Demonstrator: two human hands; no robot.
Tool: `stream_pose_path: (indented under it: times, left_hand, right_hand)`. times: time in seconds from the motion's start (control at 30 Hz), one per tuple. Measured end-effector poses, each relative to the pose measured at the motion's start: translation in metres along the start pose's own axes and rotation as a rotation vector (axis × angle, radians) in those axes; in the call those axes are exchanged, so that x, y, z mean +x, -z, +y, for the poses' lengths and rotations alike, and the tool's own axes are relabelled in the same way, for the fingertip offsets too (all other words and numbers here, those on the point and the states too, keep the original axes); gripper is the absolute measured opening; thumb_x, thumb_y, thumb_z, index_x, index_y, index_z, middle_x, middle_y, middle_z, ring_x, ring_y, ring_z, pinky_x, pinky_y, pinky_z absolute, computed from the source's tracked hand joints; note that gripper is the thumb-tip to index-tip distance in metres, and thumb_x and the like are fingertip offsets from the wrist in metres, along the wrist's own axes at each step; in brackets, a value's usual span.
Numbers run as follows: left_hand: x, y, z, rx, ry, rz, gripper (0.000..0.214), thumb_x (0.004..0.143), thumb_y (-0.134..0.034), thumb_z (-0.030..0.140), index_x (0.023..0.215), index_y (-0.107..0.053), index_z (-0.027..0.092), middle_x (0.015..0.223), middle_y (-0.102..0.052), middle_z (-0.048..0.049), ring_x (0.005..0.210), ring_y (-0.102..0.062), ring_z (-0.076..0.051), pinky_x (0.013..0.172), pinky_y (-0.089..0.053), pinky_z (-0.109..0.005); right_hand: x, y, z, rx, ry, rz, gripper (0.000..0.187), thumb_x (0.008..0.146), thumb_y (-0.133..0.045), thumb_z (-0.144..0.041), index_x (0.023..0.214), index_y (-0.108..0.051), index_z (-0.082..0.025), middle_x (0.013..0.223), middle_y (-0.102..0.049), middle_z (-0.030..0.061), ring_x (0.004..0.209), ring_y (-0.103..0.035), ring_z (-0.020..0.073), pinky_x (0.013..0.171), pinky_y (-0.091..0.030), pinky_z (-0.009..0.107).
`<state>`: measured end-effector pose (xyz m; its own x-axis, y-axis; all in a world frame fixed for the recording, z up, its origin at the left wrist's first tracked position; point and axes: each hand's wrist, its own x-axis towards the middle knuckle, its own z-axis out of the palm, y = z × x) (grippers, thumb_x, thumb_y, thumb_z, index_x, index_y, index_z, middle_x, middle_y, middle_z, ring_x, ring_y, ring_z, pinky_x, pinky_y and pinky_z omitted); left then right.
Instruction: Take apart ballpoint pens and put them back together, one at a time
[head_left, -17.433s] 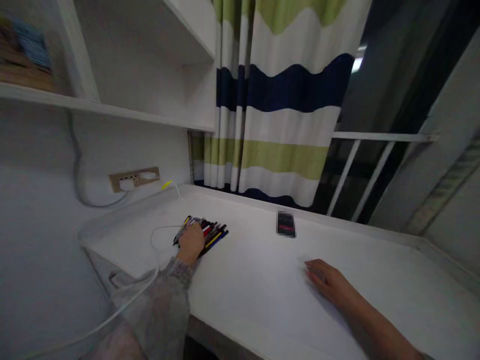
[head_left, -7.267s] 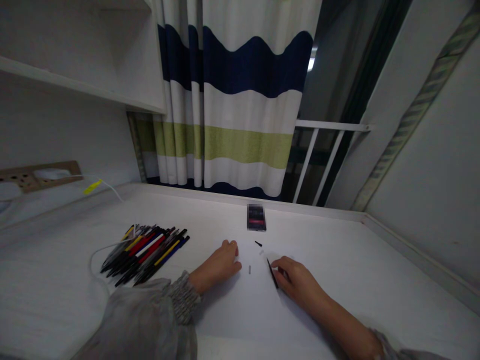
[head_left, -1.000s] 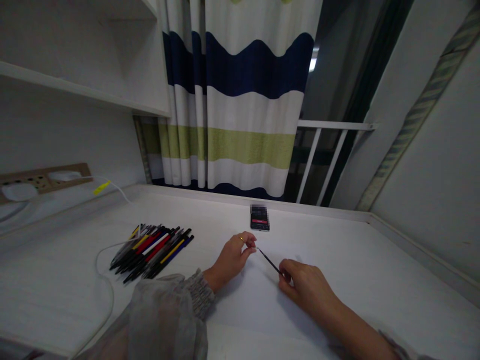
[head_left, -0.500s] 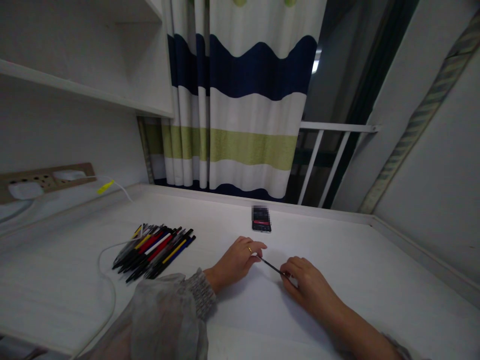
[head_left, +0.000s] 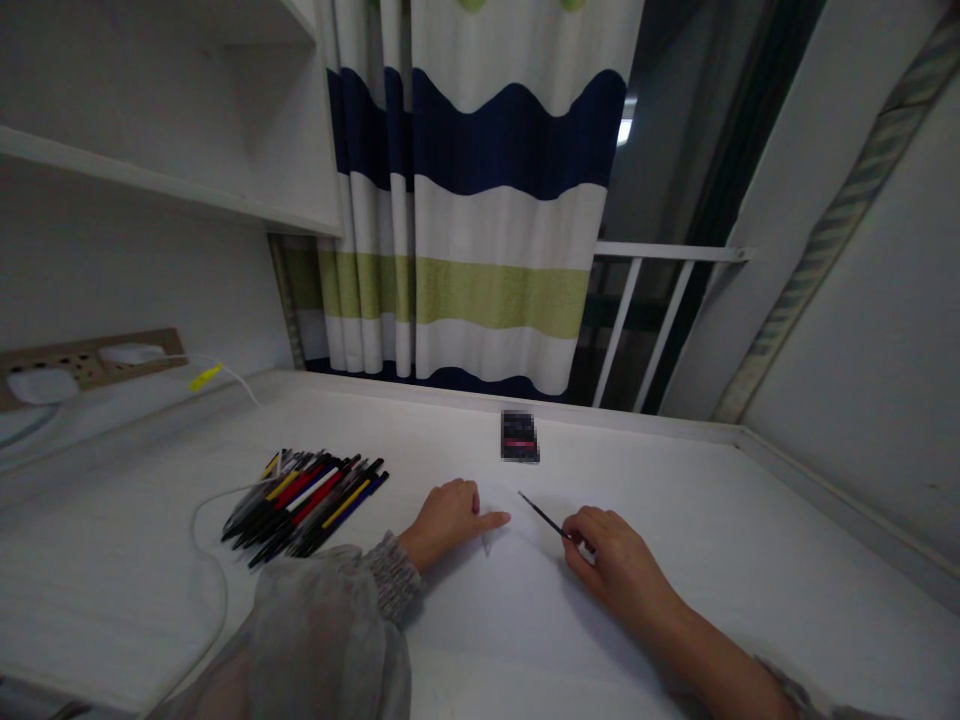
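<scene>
My right hand (head_left: pixel 616 565) is closed, pinching a thin black pen refill (head_left: pixel 541 515) that points up and left over the white desk (head_left: pixel 750 560). A pale bit shows under its fingers. My left hand (head_left: pixel 448 520) rests on the desk with its index finger stretched to the right and the other fingers curled. A small pale pen part (head_left: pixel 486 543) lies on the desk just below that fingertip. A gap separates the refill's tip from my left index finger. A pile of several pens (head_left: pixel 304 495) in black, red, yellow and blue lies to the left.
A small dark phone-like object (head_left: pixel 519 437) lies near the desk's back edge. A white cable (head_left: pixel 206 560) loops by the pens. A power strip (head_left: pixel 82 358) sits on the left wall under a shelf (head_left: pixel 172 190). A striped curtain (head_left: pixel 465 220) and white railing (head_left: pixel 660 300) stand behind.
My left hand has let go of the refill's tip and drawn back left and down, with the index finger now pointing. My right hand still holds the refill, its tip raised free.
</scene>
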<state>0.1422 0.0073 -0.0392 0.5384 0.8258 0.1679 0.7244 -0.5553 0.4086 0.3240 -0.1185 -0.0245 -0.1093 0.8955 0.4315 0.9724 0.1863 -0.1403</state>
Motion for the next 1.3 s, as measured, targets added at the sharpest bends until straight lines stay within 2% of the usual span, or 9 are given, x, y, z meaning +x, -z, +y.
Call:
stream_pose_path:
  times: [0.1,0.2,0.3,0.4,0.47,1.1,1.3]
  left_hand:
    - [-0.001,-0.003,0.0,-0.01,-0.049,-0.04,0.028,0.065,-0.06,0.044,0.066,-0.059,0.016,0.071,-0.059,-0.0042,0.068,-0.054,-0.019,0.06,-0.038,-0.028]
    - [0.0,-0.002,0.003,-0.1,-0.07,-0.057,0.013,0.068,-0.059,0.027,0.069,-0.059,0.015,0.069,-0.057,-0.0024,0.064,-0.053,-0.016,0.058,-0.039,-0.025]
    - [0.001,0.002,0.005,-0.158,-0.203,0.065,0.007,0.071,-0.058,0.019,0.076,-0.057,0.015,0.075,-0.055,-0.002,0.07,-0.052,-0.015,0.064,-0.041,-0.026]
    - [0.001,0.006,0.005,-0.123,-0.343,0.227,0.009,0.073,-0.059,0.016,0.081,-0.055,0.016,0.085,-0.054,-0.0033,0.082,-0.05,-0.017,0.075,-0.041,-0.031]
    - [0.001,0.007,0.005,-0.09,-0.382,0.265,0.011,0.073,-0.059,0.015,0.083,-0.053,0.016,0.089,-0.053,-0.0039,0.085,-0.049,-0.018,0.078,-0.04,-0.033]
    - [-0.003,0.006,0.012,0.037,-0.506,0.222,0.009,0.079,-0.05,0.009,0.084,-0.05,0.016,0.086,-0.06,-0.003,0.082,-0.052,-0.017,0.078,-0.039,-0.033]
    - [-0.003,0.004,0.012,0.049,-0.585,0.254,0.011,0.081,-0.044,0.009,0.084,-0.051,0.017,0.082,-0.061,-0.0032,0.078,-0.055,-0.017,0.079,-0.039,-0.033]
  right_hand:
    - [0.0,0.0,-0.001,-0.003,-0.004,-0.008,0.011,0.073,-0.046,-0.011,0.073,-0.056,-0.017,0.069,-0.058,0.003,0.062,-0.051,0.0146,0.061,-0.038,0.027]
    - [0.0,0.0,-0.001,-0.013,-0.002,-0.014,0.012,0.073,-0.046,-0.01,0.072,-0.056,-0.017,0.069,-0.059,0.0031,0.063,-0.051,0.0149,0.061,-0.038,0.027]
    - [0.0,0.0,-0.001,-0.018,-0.007,-0.017,0.013,0.073,-0.046,-0.01,0.073,-0.057,-0.017,0.07,-0.059,0.0031,0.063,-0.052,0.0149,0.062,-0.038,0.027]
    - [0.001,0.001,-0.002,-0.023,-0.012,-0.014,0.013,0.073,-0.046,-0.01,0.072,-0.057,-0.017,0.07,-0.059,0.0031,0.063,-0.052,0.0148,0.061,-0.038,0.027]
    - [0.001,0.001,-0.002,-0.027,-0.012,-0.018,0.013,0.073,-0.046,-0.01,0.073,-0.057,-0.017,0.07,-0.059,0.0033,0.062,-0.052,0.0148,0.061,-0.038,0.027]
    - [0.0,0.001,-0.001,-0.016,0.037,-0.049,0.016,0.075,-0.046,-0.011,0.076,-0.06,-0.017,0.071,-0.058,0.0043,0.064,-0.052,0.0153,0.062,-0.04,0.028]
    - [-0.001,-0.002,0.0,0.02,0.116,0.067,0.021,0.079,-0.042,-0.012,0.087,-0.061,-0.017,0.076,-0.057,0.0074,0.072,-0.053,0.0178,0.066,-0.042,0.031]
